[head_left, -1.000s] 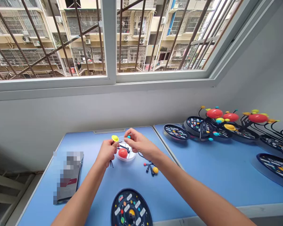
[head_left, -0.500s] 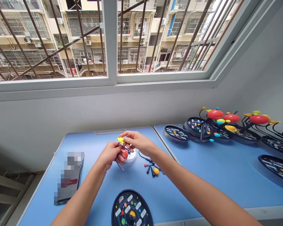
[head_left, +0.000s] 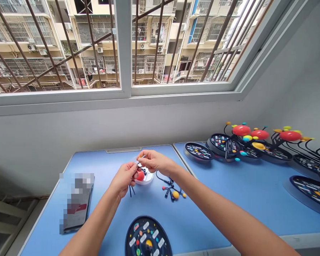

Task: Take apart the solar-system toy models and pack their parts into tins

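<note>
My left hand (head_left: 125,177) is closed around thin black rods (head_left: 132,191), whose lower ends stick out below the fingers. Close against it, my right hand (head_left: 155,162) pinches a small orange-yellow ball (head_left: 140,156), mostly hidden by the fingertips. The two hands meet at the top end of a rod. Just beyond the left fingers is a glossy red ball (head_left: 140,175) in a round white dish (head_left: 148,179), along with small black pieces. To the right lie black curved rods and connectors with an orange ball (head_left: 175,194) and a tiny red ball (head_left: 163,187).
A dark round base with printed planets (head_left: 148,236) lies at the near edge of the blue table (head_left: 202,217). A grey package (head_left: 78,204) rests on the left. Several planet models with red balls (head_left: 241,130) and dark bases (head_left: 199,152) stand at the right back, below the window.
The bright yellow piece between my fingertips no longer shows; a bit of orange-yellow shows there now. The black rods in my left hand have turned more upright. The view has shifted slightly.
</note>
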Demonstrator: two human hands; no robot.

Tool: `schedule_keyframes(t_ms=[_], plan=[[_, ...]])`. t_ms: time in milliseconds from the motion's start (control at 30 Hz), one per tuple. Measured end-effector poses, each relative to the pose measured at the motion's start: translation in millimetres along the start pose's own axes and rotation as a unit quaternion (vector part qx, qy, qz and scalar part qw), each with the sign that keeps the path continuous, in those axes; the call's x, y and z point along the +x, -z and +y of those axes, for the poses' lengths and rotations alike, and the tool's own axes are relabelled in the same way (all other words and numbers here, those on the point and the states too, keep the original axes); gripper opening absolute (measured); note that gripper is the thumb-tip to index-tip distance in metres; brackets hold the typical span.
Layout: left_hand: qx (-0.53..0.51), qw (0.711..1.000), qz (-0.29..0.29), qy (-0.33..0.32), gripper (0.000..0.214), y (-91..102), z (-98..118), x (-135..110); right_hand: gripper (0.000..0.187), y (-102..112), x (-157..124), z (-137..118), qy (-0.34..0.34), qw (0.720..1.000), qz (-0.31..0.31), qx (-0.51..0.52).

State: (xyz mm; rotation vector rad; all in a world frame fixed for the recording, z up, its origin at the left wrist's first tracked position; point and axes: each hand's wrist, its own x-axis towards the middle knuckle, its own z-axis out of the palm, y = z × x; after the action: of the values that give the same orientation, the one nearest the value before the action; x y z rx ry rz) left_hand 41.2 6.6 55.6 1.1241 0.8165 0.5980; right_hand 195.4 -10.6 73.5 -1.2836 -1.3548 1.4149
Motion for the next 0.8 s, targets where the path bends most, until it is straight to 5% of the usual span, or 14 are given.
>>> schedule_keyframes(t_ms=[233,400,500,800], plan=[[-0.029,0.997,0.073,0.000,0.029,21.7,-3.4,8.7,0.024,33.1,-3.8,-3.0,0.061,0.994,0.090,-0.022],[-0.074,0.991,0.103,-0.042,0.027,23.9,-6.8,26.5,0.018,35.9,4.0,9.6,0.074,0.943,0.087,-0.312],[-0.068,0.989,0.117,-0.063,0.027,17.4,-8.8,41.2,0.022,23.9,17.7,27.0,0.076,0.919,0.087,-0.377],[0.169,0.984,0.053,-0.033,0.021,15.3,-4.1,75.0,0.038,19.4,22.9,50.2,0.115,0.881,0.100,-0.449]])
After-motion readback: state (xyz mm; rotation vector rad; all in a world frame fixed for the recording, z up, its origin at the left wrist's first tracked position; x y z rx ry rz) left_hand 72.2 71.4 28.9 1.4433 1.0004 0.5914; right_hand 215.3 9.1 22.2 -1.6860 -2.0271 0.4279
